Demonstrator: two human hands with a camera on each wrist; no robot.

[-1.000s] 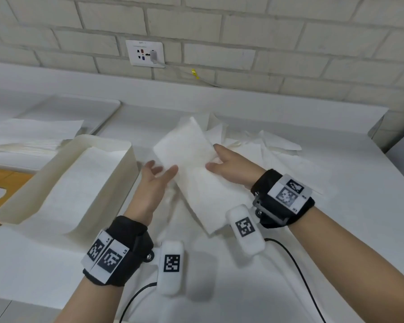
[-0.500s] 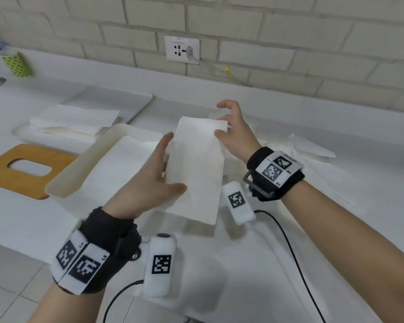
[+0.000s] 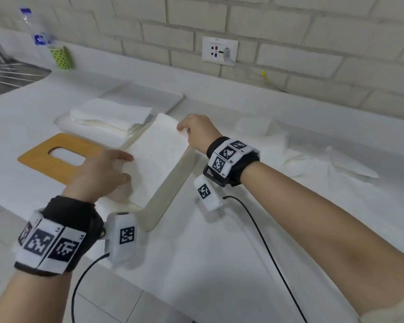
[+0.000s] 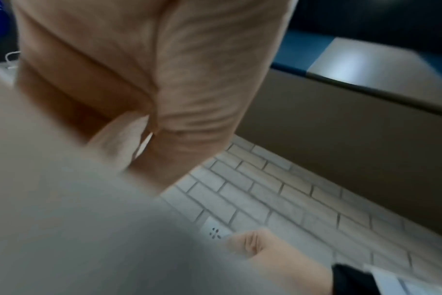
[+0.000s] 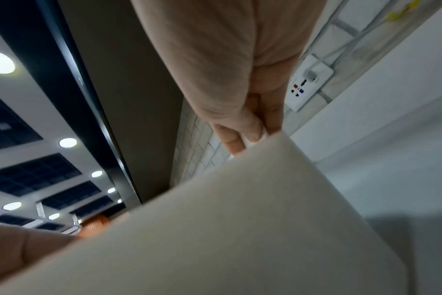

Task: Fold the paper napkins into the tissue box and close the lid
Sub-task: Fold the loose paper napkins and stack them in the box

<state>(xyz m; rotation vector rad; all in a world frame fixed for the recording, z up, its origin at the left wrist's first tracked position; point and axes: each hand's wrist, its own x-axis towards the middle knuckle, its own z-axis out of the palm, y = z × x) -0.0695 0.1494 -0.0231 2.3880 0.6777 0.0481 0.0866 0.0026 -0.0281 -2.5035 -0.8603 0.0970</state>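
One napkin (image 3: 159, 157) over one tissue box (image 3: 170, 190); right hand (image 3: 197, 131) pinches far corner, left hand (image 3: 98, 173) fingers seemingly clamp near end.

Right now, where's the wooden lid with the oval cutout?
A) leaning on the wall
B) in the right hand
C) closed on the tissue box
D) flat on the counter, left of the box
D: the wooden lid lies flat on the counter, left of the tissue box, while the left hand and right hand hold a napkin over the open box.
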